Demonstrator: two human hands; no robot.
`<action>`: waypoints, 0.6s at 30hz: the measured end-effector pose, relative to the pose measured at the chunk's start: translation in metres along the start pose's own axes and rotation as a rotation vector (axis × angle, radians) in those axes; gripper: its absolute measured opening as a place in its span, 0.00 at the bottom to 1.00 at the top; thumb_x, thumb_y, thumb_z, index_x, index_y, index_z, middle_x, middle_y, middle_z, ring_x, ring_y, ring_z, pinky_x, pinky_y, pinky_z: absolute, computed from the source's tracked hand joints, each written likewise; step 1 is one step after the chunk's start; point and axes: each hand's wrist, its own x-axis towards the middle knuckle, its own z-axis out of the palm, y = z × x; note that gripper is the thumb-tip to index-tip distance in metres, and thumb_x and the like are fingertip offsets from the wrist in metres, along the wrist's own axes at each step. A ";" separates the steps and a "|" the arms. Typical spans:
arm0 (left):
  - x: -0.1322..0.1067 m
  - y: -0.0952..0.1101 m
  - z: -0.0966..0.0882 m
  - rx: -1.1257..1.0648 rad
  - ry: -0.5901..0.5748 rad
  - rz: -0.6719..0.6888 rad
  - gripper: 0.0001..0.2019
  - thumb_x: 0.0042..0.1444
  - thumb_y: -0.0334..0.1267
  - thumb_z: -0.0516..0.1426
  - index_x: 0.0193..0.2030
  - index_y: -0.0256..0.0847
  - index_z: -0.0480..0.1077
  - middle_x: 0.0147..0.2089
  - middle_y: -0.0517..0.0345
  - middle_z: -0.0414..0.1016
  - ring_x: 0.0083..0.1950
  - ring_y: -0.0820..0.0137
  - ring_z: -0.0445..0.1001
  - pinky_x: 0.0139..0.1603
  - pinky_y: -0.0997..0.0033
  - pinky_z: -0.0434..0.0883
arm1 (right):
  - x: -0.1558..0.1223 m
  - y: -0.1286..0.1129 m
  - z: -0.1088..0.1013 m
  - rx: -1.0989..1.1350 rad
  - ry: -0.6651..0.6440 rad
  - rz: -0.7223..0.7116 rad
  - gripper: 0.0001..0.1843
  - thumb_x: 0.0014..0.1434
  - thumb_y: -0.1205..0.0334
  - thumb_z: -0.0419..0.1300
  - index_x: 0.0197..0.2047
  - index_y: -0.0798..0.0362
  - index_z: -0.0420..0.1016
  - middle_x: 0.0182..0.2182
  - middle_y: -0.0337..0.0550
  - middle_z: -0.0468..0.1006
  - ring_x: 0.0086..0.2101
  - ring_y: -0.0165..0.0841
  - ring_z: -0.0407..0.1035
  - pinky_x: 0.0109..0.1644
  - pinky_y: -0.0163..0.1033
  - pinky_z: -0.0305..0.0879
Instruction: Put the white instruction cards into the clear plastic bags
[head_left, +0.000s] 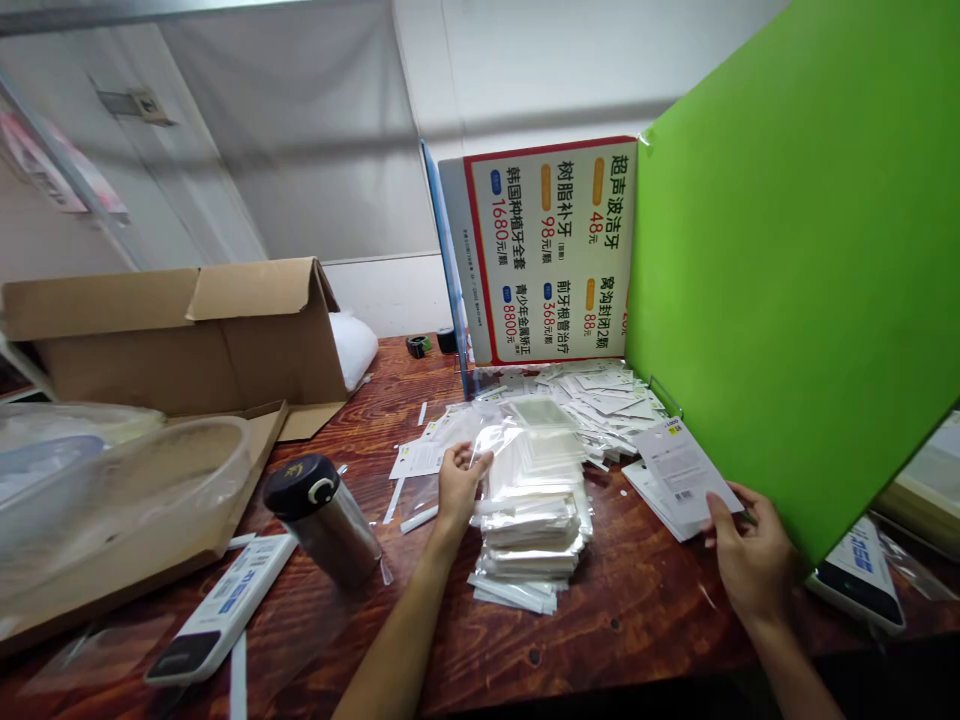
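My right hand [754, 550] pinches a white printed card [688, 470] by its near corner, between thumb and fingers. Under that card lie a few more white cards [651, 505]. My left hand [459, 488] has its fingers closed on the edge of a clear plastic bag [496, 440], at the left side of a tall stack of clear bags [529, 535]. The bag's outline is hard to make out against the stack. Behind the stack, a loose heap of white cards [607, 395] spreads toward the boards.
A green panel [795, 260] and a printed price board [555, 260] stand behind and to the right. On the left are a steel tumbler [330, 525], a white device [225, 600], a plastic tub [180, 480] and a cardboard box [187, 360]. Another device [859, 575] lies at right.
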 end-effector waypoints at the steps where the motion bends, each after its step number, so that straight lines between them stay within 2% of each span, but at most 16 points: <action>1: 0.000 0.001 -0.001 -0.026 0.004 -0.024 0.30 0.37 0.46 0.70 0.46 0.38 0.68 0.34 0.57 0.74 0.30 0.72 0.72 0.28 0.74 0.67 | 0.000 -0.008 0.005 0.058 0.000 -0.011 0.31 0.50 0.42 0.66 0.49 0.56 0.70 0.28 0.42 0.75 0.23 0.33 0.68 0.24 0.37 0.66; 3: 0.000 0.001 -0.003 -0.087 0.008 -0.085 0.33 0.37 0.48 0.70 0.49 0.37 0.67 0.30 0.61 0.73 0.21 0.76 0.67 0.20 0.78 0.61 | 0.001 -0.027 0.019 0.199 -0.017 -0.029 0.29 0.49 0.45 0.69 0.48 0.55 0.70 0.26 0.38 0.73 0.22 0.30 0.66 0.23 0.34 0.64; 5: 0.000 0.001 -0.004 -0.174 0.014 -0.155 0.33 0.35 0.50 0.70 0.47 0.36 0.68 0.28 0.62 0.72 0.18 0.79 0.63 0.17 0.79 0.58 | 0.005 -0.050 0.041 0.379 -0.097 -0.005 0.27 0.47 0.49 0.71 0.46 0.53 0.71 0.25 0.36 0.72 0.21 0.28 0.65 0.22 0.32 0.63; 8: 0.002 0.000 -0.005 -0.297 0.043 -0.220 0.30 0.34 0.52 0.70 0.41 0.33 0.72 0.31 0.57 0.74 0.22 0.77 0.68 0.20 0.77 0.64 | 0.017 -0.077 0.087 0.627 -0.366 0.120 0.27 0.44 0.52 0.73 0.45 0.52 0.72 0.29 0.36 0.74 0.22 0.25 0.64 0.22 0.30 0.62; 10: 0.004 0.001 -0.006 -0.355 0.091 -0.212 0.28 0.35 0.53 0.70 0.39 0.34 0.74 0.32 0.57 0.75 0.25 0.75 0.71 0.24 0.76 0.69 | 0.027 -0.086 0.120 0.699 -0.562 0.189 0.28 0.42 0.54 0.74 0.45 0.52 0.73 0.32 0.37 0.75 0.21 0.23 0.63 0.22 0.29 0.61; 12: 0.004 0.002 -0.008 -0.373 0.141 -0.203 0.27 0.39 0.54 0.68 0.40 0.35 0.75 0.29 0.59 0.73 0.24 0.75 0.70 0.24 0.75 0.69 | 0.034 -0.084 0.146 0.715 -0.687 0.224 0.28 0.41 0.56 0.74 0.47 0.51 0.74 0.31 0.36 0.76 0.20 0.22 0.61 0.21 0.29 0.59; 14: 0.005 0.004 -0.009 -0.347 0.173 -0.223 0.26 0.44 0.57 0.65 0.41 0.37 0.75 0.25 0.62 0.70 0.20 0.76 0.67 0.20 0.76 0.67 | 0.037 -0.074 0.160 0.706 -0.742 0.254 0.28 0.42 0.57 0.74 0.47 0.50 0.74 0.32 0.36 0.76 0.20 0.21 0.60 0.21 0.28 0.59; 18: 0.005 0.009 -0.009 -0.313 0.154 -0.258 0.27 0.50 0.62 0.60 0.45 0.39 0.73 0.26 0.60 0.71 0.18 0.75 0.66 0.17 0.76 0.65 | 0.033 -0.054 0.155 0.638 -0.804 0.272 0.21 0.44 0.56 0.73 0.42 0.49 0.77 0.34 0.36 0.76 0.20 0.20 0.60 0.20 0.28 0.59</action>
